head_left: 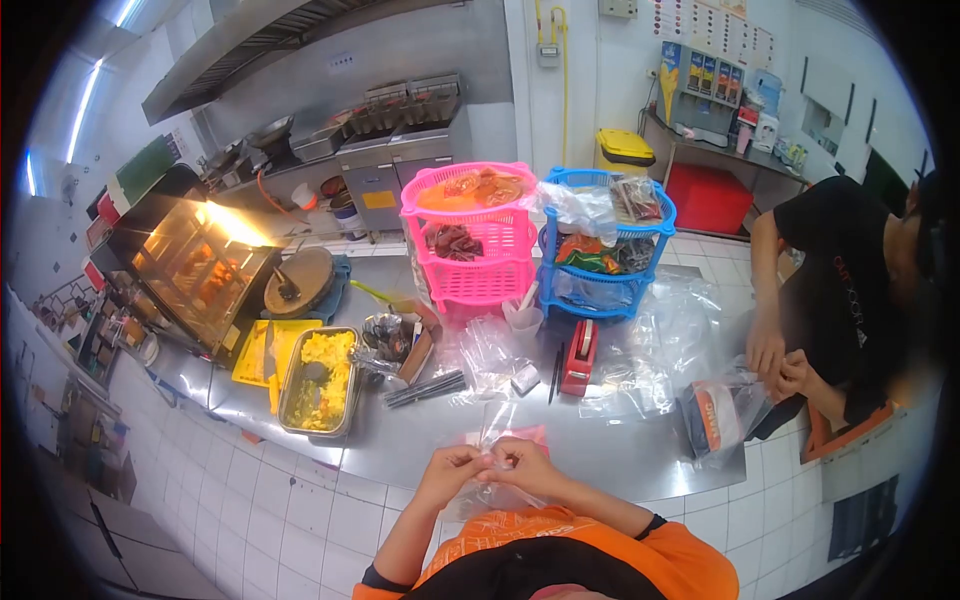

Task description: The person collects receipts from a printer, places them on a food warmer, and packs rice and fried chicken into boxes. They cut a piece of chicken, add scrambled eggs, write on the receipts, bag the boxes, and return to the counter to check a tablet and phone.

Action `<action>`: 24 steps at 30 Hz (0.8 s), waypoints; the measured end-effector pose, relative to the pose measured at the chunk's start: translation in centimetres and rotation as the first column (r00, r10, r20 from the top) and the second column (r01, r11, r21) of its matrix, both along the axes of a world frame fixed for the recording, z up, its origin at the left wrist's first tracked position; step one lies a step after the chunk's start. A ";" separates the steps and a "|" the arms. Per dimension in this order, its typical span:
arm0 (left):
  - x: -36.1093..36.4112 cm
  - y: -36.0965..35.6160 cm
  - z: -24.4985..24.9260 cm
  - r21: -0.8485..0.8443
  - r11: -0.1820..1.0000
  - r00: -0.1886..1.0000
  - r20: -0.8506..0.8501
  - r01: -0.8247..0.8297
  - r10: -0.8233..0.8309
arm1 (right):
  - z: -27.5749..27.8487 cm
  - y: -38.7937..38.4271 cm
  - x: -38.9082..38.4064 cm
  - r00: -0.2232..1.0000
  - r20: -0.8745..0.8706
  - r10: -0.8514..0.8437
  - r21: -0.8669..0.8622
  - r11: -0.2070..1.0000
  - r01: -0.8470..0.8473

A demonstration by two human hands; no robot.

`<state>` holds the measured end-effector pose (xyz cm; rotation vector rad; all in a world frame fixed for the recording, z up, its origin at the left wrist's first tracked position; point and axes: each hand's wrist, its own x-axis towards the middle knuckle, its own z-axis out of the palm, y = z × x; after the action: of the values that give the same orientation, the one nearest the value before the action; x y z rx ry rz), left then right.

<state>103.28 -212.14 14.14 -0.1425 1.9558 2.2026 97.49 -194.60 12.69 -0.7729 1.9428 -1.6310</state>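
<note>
At the table's near edge, my left hand point(455, 473) and my right hand point(527, 468) meet in front of my body. Both are closed, fingertips pinching a clear plastic bag point(495, 420) whose loose part shows above and below the fingers. Something pink and flat point(540, 437) lies behind my hands. Beyond them are a bundle of dark thin sticks point(425, 388), a red tape dispenser point(579, 360) and a spread of clear plastic bags point(640, 350).
A metal tray point(350, 400) of yellow food stands left, beside a knife point(270, 365) on a yellow cutting board point(245, 370). Pink point(485, 285) and blue point(600, 305) basket racks rise at the back. On the right, another person's hands point(780, 365) hold a bagged packet point(715, 415).
</note>
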 end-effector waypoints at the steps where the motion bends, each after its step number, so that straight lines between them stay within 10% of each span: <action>1: 0.2 -0.1 -0.1 0.000 1.000 1.000 -0.005 0.003 -0.003 | 0.7 0.1 0.1 1.000 -0.005 -0.003 0.000 1.000 0.003; 3: 0.6 -0.3 -0.3 0.487 0.839 0.969 0.164 -0.241 0.183 | 2.4 0.1 0.6 0.928 0.287 -0.239 -0.205 0.931 0.303; 4: 1.0 -1.1 -0.5 0.488 0.839 0.970 0.161 -0.240 0.184 | -1.0 1.0 -0.8 0.941 0.165 -0.295 -0.249 0.911 0.329; 6: 1.9 -3.6 -0.5 0.920 0.346 0.971 0.118 -0.185 0.206 | -5.2 5.2 -4.7 0.891 -0.117 -0.438 -0.216 0.887 0.408; 7: 2.1 -3.7 -0.3 0.919 0.350 0.972 0.116 -0.183 0.204 | -4.8 6.9 -6.5 0.820 -0.284 -0.497 -0.136 0.868 0.479; 9: 2.7 -2.9 0.4 0.621 0.765 0.983 0.159 -0.170 0.089 | -3.9 7.1 -7.3 0.673 -0.494 -0.551 -0.158 0.818 0.553; 10: 2.5 -2.8 1.1 0.627 0.762 0.984 0.154 -0.164 0.085 | -3.2 7.2 -7.7 0.485 -0.668 -0.565 -0.201 0.764 0.614; 11: 1.8 -3.1 2.3 0.086 0.981 0.981 -0.076 -0.174 0.180 | -1.5 6.4 -7.7 0.478 -0.673 -0.564 -0.203 0.763 0.614; 12: 1.2 -3.4 3.2 -0.474 0.838 0.941 -0.314 -0.271 0.126 | 0.4 4.9 -7.2 0.406 -0.743 -0.532 -0.205 0.759 0.618; 17: 0.0 1.2 3.6 -0.512 0.826 0.871 -0.489 -0.236 -0.053 | 2.2 -0.6 -4.1 0.352 -0.896 -0.269 -0.160 0.938 0.308; 19: -0.2 1.4 3.0 -0.568 0.788 0.839 -0.529 -0.235 -0.131 | -0.6 -1.2 -4.4 0.799 -0.307 -0.517 -0.405 0.831 0.382; 24: 0.4 -2.4 -1.7 -0.607 0.554 0.743 -0.669 -0.570 0.032 | -2.8 1.5 -3.9 0.723 -0.623 -0.298 -0.115 0.949 0.293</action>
<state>103.64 -214.53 12.41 0.1072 3.4408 1.3866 93.57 -193.12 9.93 -1.1880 2.6516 -1.6925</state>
